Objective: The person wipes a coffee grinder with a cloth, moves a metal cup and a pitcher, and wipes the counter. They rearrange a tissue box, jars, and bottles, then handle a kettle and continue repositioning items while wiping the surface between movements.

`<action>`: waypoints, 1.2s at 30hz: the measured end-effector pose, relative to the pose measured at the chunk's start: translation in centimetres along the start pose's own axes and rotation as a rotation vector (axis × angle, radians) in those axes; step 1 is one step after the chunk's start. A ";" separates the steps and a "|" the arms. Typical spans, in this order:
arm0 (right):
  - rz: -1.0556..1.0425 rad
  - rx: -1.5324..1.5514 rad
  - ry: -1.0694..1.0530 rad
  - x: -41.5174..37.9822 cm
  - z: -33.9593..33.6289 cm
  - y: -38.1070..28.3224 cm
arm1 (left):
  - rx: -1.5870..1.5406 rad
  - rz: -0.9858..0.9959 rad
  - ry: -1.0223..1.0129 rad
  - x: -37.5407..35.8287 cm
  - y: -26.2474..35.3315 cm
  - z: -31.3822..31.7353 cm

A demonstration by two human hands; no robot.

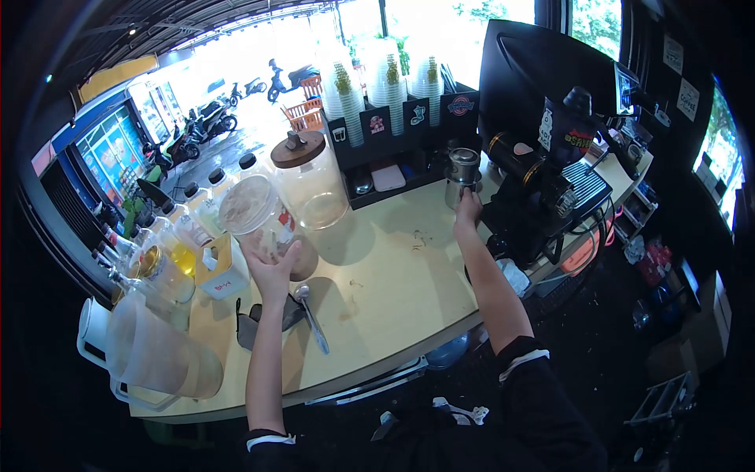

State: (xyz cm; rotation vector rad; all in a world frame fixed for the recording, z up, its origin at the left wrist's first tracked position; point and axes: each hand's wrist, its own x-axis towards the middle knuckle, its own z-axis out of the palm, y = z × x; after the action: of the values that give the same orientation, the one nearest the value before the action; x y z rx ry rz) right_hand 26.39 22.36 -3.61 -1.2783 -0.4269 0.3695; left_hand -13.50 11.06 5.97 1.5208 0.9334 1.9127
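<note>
My left hand (271, 271) is wrapped around the near side of a clear plastic jar (250, 208) with a round, cloudy lid, at the left of the counter. Some pale contents and a red label show through its wall. Further right, my right hand (469, 206) has its fingers closed on a steel pitcher (457, 189). A small metal cup (464, 158) sits at the pitcher's top. Below my left hand, a metal spoon (313, 318) lies beside a dark cloth pouch (271, 318). A white tissue box (223, 267) stands just left of the jar.
A wooden-lidded glass jar (314, 189) stands behind the jar. Stacked plastic cups (389, 86) rise from a black organizer (397, 141). At right stands a black coffee grinder (562, 141). Several bottles (189, 228) and a large plastic pitcher (157, 346) line the counter's (393, 275) left side.
</note>
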 end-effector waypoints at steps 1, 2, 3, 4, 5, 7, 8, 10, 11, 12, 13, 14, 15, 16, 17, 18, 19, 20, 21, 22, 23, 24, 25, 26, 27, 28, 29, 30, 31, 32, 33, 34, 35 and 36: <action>-0.004 -0.067 -0.034 0.4 -0.1 -0.1 | -0.063 -0.008 -0.043 -0.1 0.1 0.3; -0.008 -0.133 -0.067 0.8 -0.2 -0.3 | -0.024 -0.001 -0.060 -0.2 0.2 0.6; -0.006 -0.133 -0.071 0.9 -0.3 -0.7 | -0.020 -0.001 -0.058 -0.3 0.5 0.9; 0.021 -0.195 -0.046 1.1 -0.5 -1.1 | -0.047 -0.023 -0.084 -0.4 0.8 1.2; 0.047 -0.257 -0.020 1.2 -0.6 -1.5 | -0.074 -0.046 -0.111 -0.7 1.0 1.6; 0.015 -0.209 0.075 0.6 -0.6 -2.3 | -0.040 -0.028 -0.122 -1.1 1.6 2.3; -0.019 -0.162 0.172 0.2 -0.6 -2.7 | -0.038 -0.045 -0.146 -1.3 1.2 2.5; -0.032 -0.088 0.169 0.4 -0.2 -2.4 | -0.037 -0.059 -0.173 -1.5 2.3 3.7; -0.046 -0.016 0.166 0.5 0.0 -2.2 | -0.105 -0.081 -0.227 -1.8 2.9 4.4; -0.046 -0.014 0.169 0.6 0.2 -1.7 | -0.174 -0.104 -0.282 -1.9 3.6 5.4; -0.134 -0.114 0.183 0.4 0.5 -1.2 | -0.176 -0.101 -0.287 -2.0 3.6 6.2; -0.224 -0.214 0.198 0.4 0.6 -0.9 | -0.214 -0.106 -0.325 -2.0 3.5 7.1; -0.227 -0.211 0.205 -0.3 0.5 -1.2 | -0.252 -0.110 -0.363 -1.9 3.2 8.0; -0.212 -0.077 0.091 -1.6 0.1 -1.9 | -0.232 -0.063 -0.382 -1.6 2.2 8.9; -0.196 0.055 -0.024 -3.0 -0.6 -2.6 | -0.238 -0.061 -0.386 -1.4 1.7 10.0; -0.201 0.055 -0.019 -4.7 -1.6 -3.8 | -0.252 -0.092 -0.410 -1.2 1.4 11.2; -0.206 0.036 -0.153 -6.7 -2.9 -5.6 | -0.267 -0.123 -0.433 -1.0 1.2 12.6; -0.208 0.015 -0.288 -8.2 -4.2 -6.8 | -0.310 -0.160 -0.402 -1.1 1.2 14.2; -0.213 0.012 -0.287 -9.2 -5.3 -7.3 | -0.316 -0.159 -0.402 -0.8 0.3 15.8; -0.237 0.030 -0.404 -9.9 -6.3 -7.6 | -0.224 -0.078 -0.392 -0.5 -1.2 17.4; -0.261 0.049 -0.524 -10.6 -7.3 -8.1 | -0.131 0.004 -0.380 -0.3 -2.2 18.9; -0.264 0.045 -0.527 -11.2 -8.2 -8.8 | -0.134 0.004 -0.375 -0.3 -2.6 20.4; -0.341 0.001 -0.594 -11.8 -9.1 -9.7 | -0.052 -0.012 -0.383 -0.3 -2.7 21.9; -0.420 -0.042 -0.658 -12.2 -9.8 -10.8 | 0.031 -0.026 -0.391 -0.4 -2.8 23.2; -0.425 -0.044 -0.659 -12.5 -10.5 -12.0 | 0.026 -0.023 -0.388 -0.7 -3.0 24.6; -0.512 -0.106 -0.678 -12.7 -11.4 -13.3 | 0.040 -0.044 -0.379 -1.1 -3.1 26.0; -0.598 -0.171 -0.694 -12.7 -12.2 -14.4 | 0.052 -0.066 -0.373 -1.6 -3.2 27.2; -0.652 -0.207 -0.668 -12.6 -12.9 -15.3 | 0.011 -0.056 -0.393 -2.1 -3.3 28.3; -0.649 -0.213 -0.659 -12.2 -13.6 -15.8 | 0.006 -0.059 -0.402 -2.7 -3.3 29.3; -0.673 -0.243 -0.644 -11.9 -14.3 -16.1 | 0.010 -0.034 -0.385 -3.4 -3.4 30.1; -0.696 -0.274 -0.631 -11.6 -15.0 -16.3 | 0.014 -0.011 -0.367 -4.1 -3.4 30.8; -0.679 -0.276 -0.620 -11.4 -15.6 -16.4 | 0.008 -0.018 -0.375 -4.5 -3.5 31.2; -0.674 -0.284 -0.617 -11.3 -16.2 -16.3 | 0.047 -0.020 -0.377 -4.9 -3.5 31.6; -0.700 -0.303 -0.619 -11.1 -16.7 -16.2 | 0.086 -0.020 -0.377 -5.3 -3.7 32.0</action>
State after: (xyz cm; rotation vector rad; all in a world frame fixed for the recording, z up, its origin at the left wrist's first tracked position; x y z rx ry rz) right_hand 25.63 -1.08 7.13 -1.1968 -1.4517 0.0909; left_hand 18.75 15.66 4.07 1.8308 0.8621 1.5127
